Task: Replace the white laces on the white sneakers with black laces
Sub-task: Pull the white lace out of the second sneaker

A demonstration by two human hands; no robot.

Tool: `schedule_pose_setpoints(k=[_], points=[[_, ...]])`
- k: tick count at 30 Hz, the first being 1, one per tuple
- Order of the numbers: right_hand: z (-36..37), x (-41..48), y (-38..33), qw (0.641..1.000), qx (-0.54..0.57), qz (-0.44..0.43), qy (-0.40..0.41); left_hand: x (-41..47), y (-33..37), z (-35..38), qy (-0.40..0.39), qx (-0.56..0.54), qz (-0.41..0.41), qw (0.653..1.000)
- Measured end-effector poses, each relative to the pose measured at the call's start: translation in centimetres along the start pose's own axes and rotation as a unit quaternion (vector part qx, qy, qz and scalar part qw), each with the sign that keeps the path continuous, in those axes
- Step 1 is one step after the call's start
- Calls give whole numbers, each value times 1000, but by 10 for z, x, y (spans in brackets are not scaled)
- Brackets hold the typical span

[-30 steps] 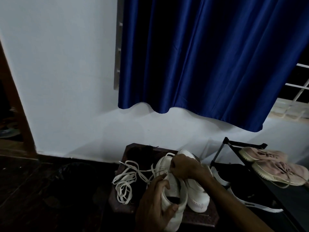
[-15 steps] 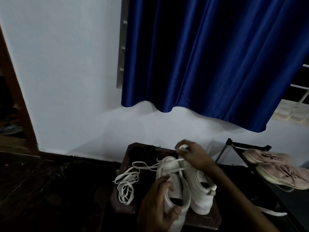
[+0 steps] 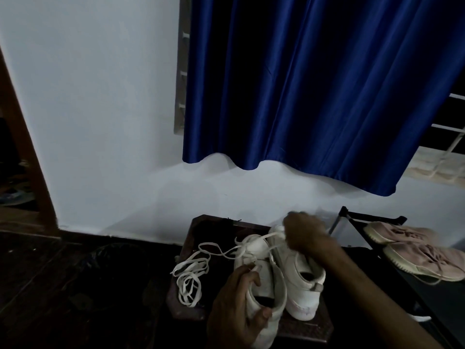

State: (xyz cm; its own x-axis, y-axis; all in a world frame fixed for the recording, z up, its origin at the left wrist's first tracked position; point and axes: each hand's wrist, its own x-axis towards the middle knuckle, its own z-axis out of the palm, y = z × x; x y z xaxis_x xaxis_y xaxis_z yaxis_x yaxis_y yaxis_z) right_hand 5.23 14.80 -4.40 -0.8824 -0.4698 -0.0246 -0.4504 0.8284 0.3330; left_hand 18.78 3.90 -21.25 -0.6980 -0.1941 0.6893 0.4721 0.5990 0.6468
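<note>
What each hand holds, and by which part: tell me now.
Left hand grips the near white sneaker round its ankle collar. Right hand, blurred, seems to pinch the white lace on a stretch just above that sneaker's toe end.

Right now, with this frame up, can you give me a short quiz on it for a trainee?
1. True or false: the left hand grips the nearer white sneaker.
2. Where does the heap of loose white lace lie? A) on the small table, left of the sneakers; B) on the floor; C) inside a sneaker.
3. Fill in: the shoes on the rack at the right are ___ in colour.
Key: 1 true; 2 A; 3 pink.
</note>
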Motion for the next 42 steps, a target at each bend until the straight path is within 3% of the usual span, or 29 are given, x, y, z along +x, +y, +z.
schedule_pose_setpoints(k=[3, 8, 11, 14, 16, 21, 24, 27, 29, 33, 38, 42], points=[[-26, -9, 39, 991, -28, 93, 88, 0, 1, 0, 6, -3, 3, 1000], [-37, -13, 66, 957, 117, 177, 199, -1, 2, 0, 1, -4, 8, 1000], [-36, -2, 67, 926, 310, 133, 170, 0, 2, -1, 2, -11, 1, 1000], [-34, 1, 50, 828, 543, 86, 112, 1, 2, -1, -5, -13, 1, 1000], [-32, 1, 35, 810, 572, 60, 119, -1, 0, 0, -18, -17, -1, 1000], [-28, 6, 6, 859, 500, -22, 105, -5, 7, -21, -78, 20, 0, 997], [-22, 13, -17, 899, 431, -56, 51, -2, 6, -55, -10, 95, 33, 995], [4, 25, -47, 953, 298, -49, -14, 1, -14, -81, 94, 149, -84, 981], [27, 27, -65, 978, 197, -31, -65, -2, -32, -82, 67, 189, -179, 963], [44, 28, -86, 985, 145, -25, -85, -19, -63, -63, -115, 325, -224, 912], [33, 27, -100, 989, 85, -110, -57, -21, -66, -63, -156, 353, -205, 900], [9, 21, -99, 946, 161, -262, -104, -23, -70, -65, -156, 358, -179, 903]])
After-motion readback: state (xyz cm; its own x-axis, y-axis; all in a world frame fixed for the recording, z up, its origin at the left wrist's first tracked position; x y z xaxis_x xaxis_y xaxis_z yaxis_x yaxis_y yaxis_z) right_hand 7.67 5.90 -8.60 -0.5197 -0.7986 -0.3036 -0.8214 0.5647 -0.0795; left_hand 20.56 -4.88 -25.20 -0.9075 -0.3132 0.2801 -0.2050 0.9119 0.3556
